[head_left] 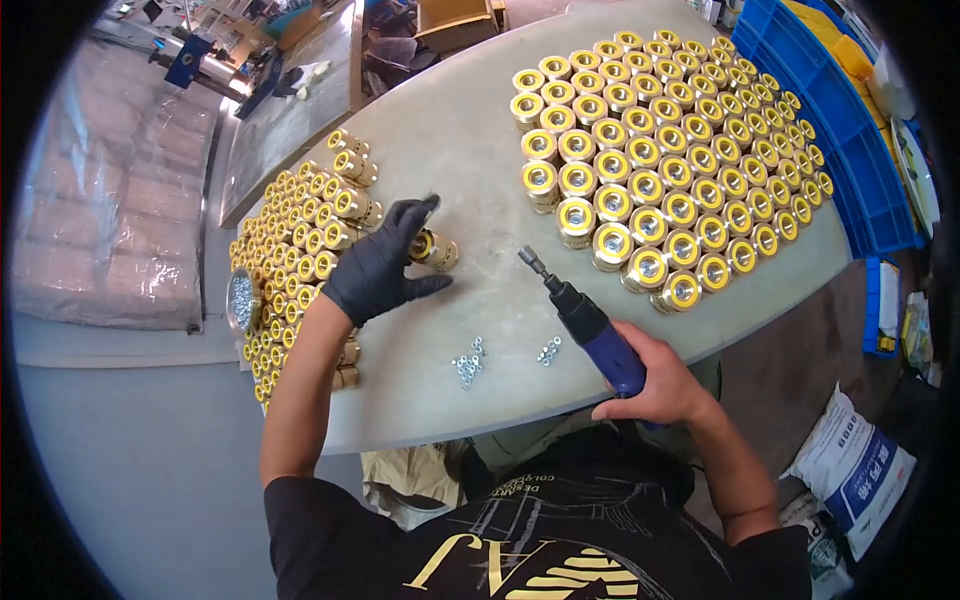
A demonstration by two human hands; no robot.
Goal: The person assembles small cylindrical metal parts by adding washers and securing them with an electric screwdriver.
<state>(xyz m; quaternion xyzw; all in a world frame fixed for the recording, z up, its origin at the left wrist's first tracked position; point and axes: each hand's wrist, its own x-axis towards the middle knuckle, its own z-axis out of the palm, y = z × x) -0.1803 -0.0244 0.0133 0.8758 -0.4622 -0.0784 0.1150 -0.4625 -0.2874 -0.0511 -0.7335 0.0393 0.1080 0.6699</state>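
My left hand (380, 262), in a black glove, reaches over the left part of the table. Its thumb and fingers are spread, with a gap on either side of a brass cylinder (440, 254) that has a yellow ring at its end. That cylinder lies on its side, its near end partly hidden by the fingers. In my bare right hand (655, 378) is a blue and black power screwdriver (600, 345), its socket tip pointing up and left over the tabletop. Two small groups of hex nuts, one left (468, 364) and one right (549, 350), lie near the front edge.
Many upright yellow-ringed cylinders (680, 170) fill the table's right side. More lie stacked on their sides at the left (300, 235), beside a round container of small metal parts (241, 300). Blue crates (815, 130) line the right; white sacks (855, 470) lie on the floor.
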